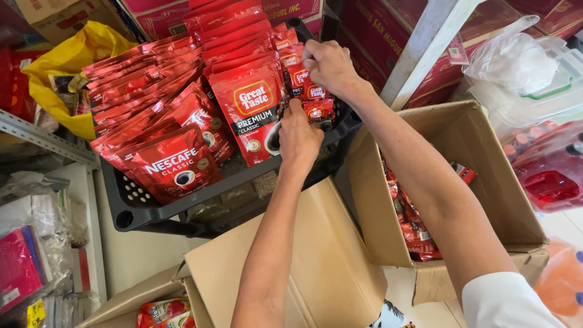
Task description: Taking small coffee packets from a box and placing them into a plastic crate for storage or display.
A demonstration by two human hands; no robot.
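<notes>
**Both hands in the sachet row**

My right hand (328, 65) pinches the top of small red coffee sachets (302, 76) at the right end of the black shelf tray (136, 209); my left hand (299, 138), fingers curled, grips more of them beside the large red coffee pouches (252, 109)
</notes>
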